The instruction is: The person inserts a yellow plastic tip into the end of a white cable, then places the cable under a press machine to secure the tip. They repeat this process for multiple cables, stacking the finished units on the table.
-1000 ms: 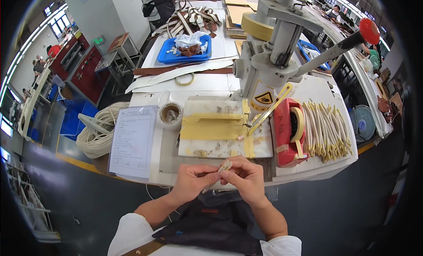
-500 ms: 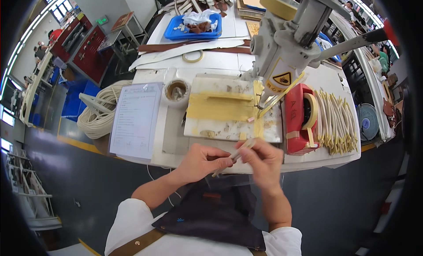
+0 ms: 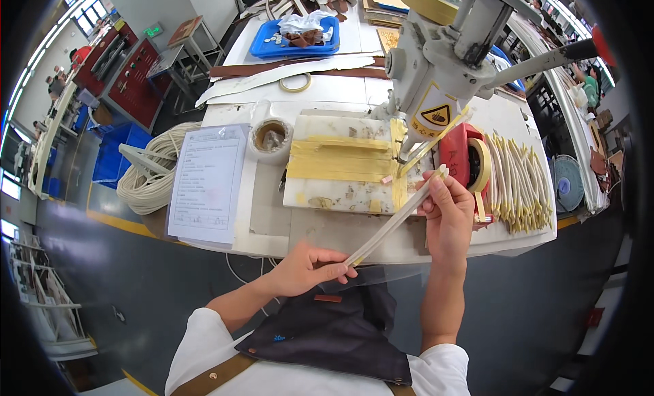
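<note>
A pale, cream-white length of cord (image 3: 387, 228) stretches slantwise between my hands in front of the press, looking like strands side by side. Its lower end, with a bit of yellow by the fingers, is pinched in my left hand (image 3: 308, 269) at the table's front edge. My right hand (image 3: 451, 207) is closed on the upper end, whose tip sticks out above the thumb. Behind the cord lies a white board (image 3: 327, 202) partly covered in yellow tape. Just beyond my right hand stands a red tape dispenser (image 3: 452, 151) with a yellow roll.
A grey lever press (image 3: 436, 76) with a warning label stands over the board. Cut cords with yellow ends (image 3: 518, 185) lie right of the dispenser. At left are a clear tape roll (image 3: 271, 137), a printed sheet (image 3: 208, 185) and coiled cord (image 3: 146, 185). Farther back sits a blue tray (image 3: 262, 49).
My right hand has moved up and to the right, away from my left hand. The cord, mostly hidden between the hands before, now spans the gap between them.
</note>
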### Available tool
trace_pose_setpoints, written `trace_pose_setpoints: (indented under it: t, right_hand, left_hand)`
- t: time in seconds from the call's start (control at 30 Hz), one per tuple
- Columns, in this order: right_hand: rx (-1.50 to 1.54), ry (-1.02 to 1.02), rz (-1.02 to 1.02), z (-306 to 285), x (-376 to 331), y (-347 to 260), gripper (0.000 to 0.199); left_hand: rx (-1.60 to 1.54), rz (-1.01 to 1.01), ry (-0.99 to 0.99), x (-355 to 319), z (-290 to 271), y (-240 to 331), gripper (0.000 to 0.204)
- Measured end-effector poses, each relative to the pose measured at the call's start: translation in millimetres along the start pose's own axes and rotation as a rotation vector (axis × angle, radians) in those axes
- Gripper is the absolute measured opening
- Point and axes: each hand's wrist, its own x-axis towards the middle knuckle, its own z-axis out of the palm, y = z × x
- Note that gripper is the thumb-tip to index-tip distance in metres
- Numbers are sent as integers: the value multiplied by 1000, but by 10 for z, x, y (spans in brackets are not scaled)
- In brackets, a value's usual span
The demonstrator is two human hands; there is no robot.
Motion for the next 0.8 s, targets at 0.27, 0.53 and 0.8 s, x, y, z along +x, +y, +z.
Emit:
trace_pose_setpoints:
  t: [0.27, 0.53, 0.8]
  right_hand:
    - [32, 12, -32, 1, -1, -23, 20]
    - [24, 29, -28, 14, -23, -60, 19]
    - [-121, 44, -33, 5, -265, -302, 16]
  left_hand:
    - [187, 114, 91, -38, 110, -29, 23]
    - [148, 98, 99, -42, 110, -70, 24]
    - [565, 358, 212, -43, 169, -3, 17]
